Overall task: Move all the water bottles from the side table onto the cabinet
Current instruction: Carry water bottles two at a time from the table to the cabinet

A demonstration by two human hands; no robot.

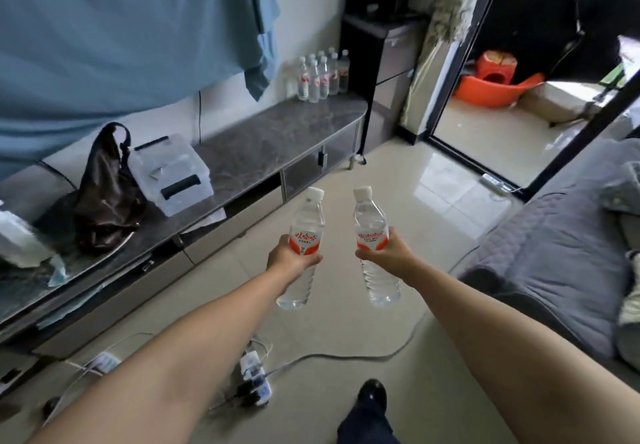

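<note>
I'm holding 2 water bottles out in front of me, over the floor, one per hand. The left bottle [303,248] is standing nearly upright, long axis vertical w/ the white cap pointing up and tipping slightly right; my left hand [290,259] is wrapping round its red-and-white label, fingers curled tight. The right bottle [374,248] is also cap-up, but its top is leaning a bit left, so the 2 caps are tilting toward each other w/o touching; my right hand [387,256] is gripping it at the label too, thumb across the front. Both are looking full of clear water, caps on. Ahead and to the left, the cabinet [263,142], a long low unit w/ a dark marbled top, is running along the wall. At its far end a cluster of bottles [322,75] is standing upright, approx 9 as far as I can count, though they're overlapping and small. Nearer me on the same top are sitting 1 clear plastic storage box [171,173] w/ a black handle, lid on, contents not readable, and 1 dark brown bag [107,194] slumping beside it, touching the box. A grey sofa [554,253] is sitting to my right, and 2 power strips w/ cables are lying on the floor under my arms.
</note>
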